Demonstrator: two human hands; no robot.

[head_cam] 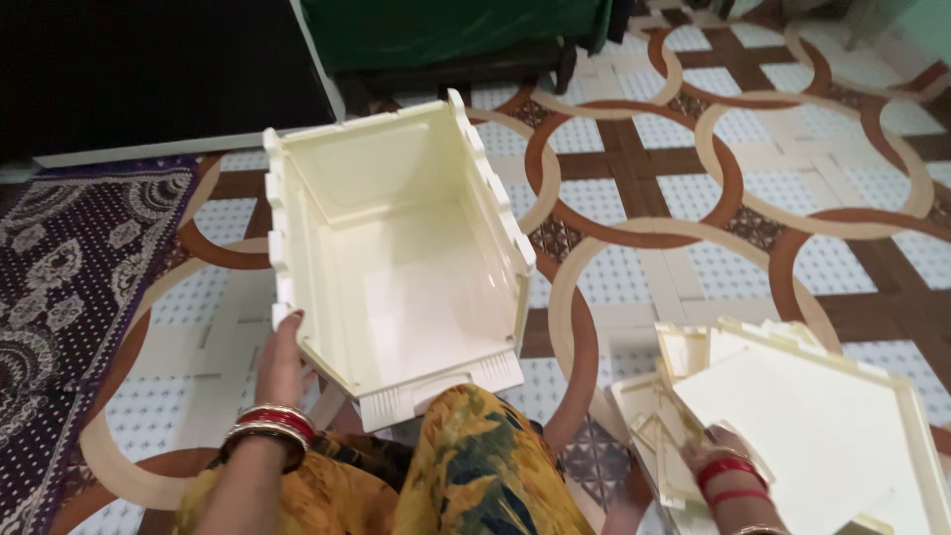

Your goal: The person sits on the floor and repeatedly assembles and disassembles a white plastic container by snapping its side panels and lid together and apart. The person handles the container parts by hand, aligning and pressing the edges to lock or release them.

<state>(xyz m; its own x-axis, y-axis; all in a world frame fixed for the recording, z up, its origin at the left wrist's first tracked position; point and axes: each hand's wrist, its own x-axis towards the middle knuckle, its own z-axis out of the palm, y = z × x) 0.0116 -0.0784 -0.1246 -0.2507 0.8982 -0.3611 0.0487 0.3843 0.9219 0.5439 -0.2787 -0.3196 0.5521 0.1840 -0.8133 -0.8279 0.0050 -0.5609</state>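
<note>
Cream plastic open-topped box (396,258) with notched edges stands on the patterned tile floor (693,198), just in front of the person's knee in yellow floral cloth (485,466). Left hand (280,362), with red and gold bangles at the wrist, rests flat with fingers together against the box's near left wall. Right hand (718,458) grips the edge of a large flat cream plastic panel (822,426) lying atop a stack of similar cream panels (654,416). Dark purple patterned rug (69,267) lies at far left.
</note>
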